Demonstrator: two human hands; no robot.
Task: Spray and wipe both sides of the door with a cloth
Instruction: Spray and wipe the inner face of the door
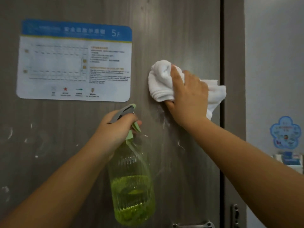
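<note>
Cloth (162,81) lies under right hand (189,99) fingers (176,76), against door (172,30).

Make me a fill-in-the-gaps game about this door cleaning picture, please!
1. The right hand presses a white ____ against the door.
2. The left hand holds a spray bottle with ____ liquid inside.
3. The evacuation sign stuck on the door shows the floor number ____.
4. The flower-shaped sticker on the wall is coloured ____.

Missing words: cloth; green; 5; blue
</note>
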